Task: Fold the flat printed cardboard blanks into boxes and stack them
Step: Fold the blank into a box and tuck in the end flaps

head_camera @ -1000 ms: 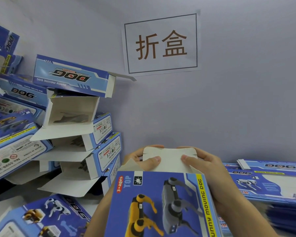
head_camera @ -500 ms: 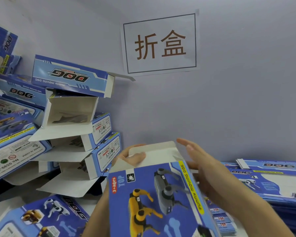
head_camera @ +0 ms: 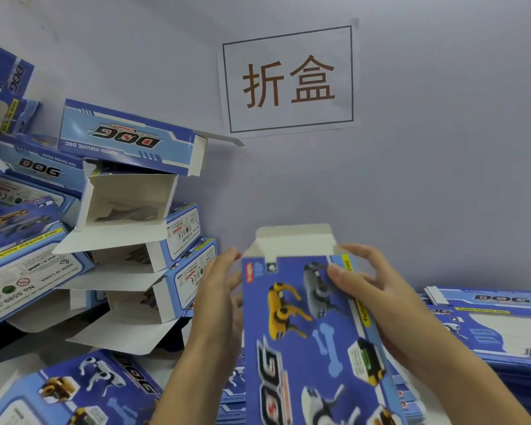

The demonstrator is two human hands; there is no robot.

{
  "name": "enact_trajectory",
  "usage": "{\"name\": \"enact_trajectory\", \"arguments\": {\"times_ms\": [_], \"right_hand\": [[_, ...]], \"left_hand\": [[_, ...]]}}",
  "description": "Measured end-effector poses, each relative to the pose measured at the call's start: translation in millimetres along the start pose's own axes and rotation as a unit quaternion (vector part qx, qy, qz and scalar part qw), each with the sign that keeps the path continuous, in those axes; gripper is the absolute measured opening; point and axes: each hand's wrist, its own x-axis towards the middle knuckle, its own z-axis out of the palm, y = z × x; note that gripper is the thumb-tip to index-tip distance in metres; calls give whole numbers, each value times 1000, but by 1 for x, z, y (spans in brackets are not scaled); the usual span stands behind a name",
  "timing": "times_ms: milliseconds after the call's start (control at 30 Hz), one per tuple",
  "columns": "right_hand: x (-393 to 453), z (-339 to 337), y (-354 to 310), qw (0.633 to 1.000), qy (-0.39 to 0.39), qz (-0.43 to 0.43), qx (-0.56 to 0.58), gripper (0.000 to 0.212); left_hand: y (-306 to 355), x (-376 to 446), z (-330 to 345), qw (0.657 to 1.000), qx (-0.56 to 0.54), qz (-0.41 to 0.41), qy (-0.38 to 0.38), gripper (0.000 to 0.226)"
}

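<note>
head view, single frame.

item: blue printed box [head_camera: 313,338], toy-dog artwork, held upright at 6 o'clock, front panel facing the camera; white top flap [head_camera: 295,240] standing open above the panel.

item: right hand [head_camera: 380,302], at 4 o'clock of the box; thumb lies on the front panel near its upper right corner, fingers [head_camera: 354,251] curled round the right edge, pinching the box.

item: left hand [head_camera: 215,299], at 9 o'clock of the box, fingers straight and lightly spread along the left edge; whether they touch the cardboard cannot be told.

item: stack of folded boxes [head_camera: 129,240], at 9 to 10 o'clock, piled unevenly against the wall, several with white flaps hanging open, top one printed "dog" upside down.

item: folded box [head_camera: 83,391], at 7 o'clock, lying face up on the tabletop.

item: pile of flat blanks [head_camera: 485,326], at 3 to 4 o'clock, just behind the right wrist.

item: paper sign [head_camera: 288,78], at 12 o'clock on the wall [head_camera: 442,179], two brown characters in a thin frame.
</note>
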Motion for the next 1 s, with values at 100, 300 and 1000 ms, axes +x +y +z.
{"name": "enact_trajectory", "arguments": {"times_ms": [100,300,1000], "right_hand": [[2,-4,0,998,52,-10,31,58],[4,-1,4,993,109,-49,16,54],[4,3,0,981,49,-188,22,41]], "left_hand": [[14,-25,10,981,29,59,-185,61],[20,-34,17,971,69,34,-225,58],[-14,-19,38,922,138,353,-79,42]]}}
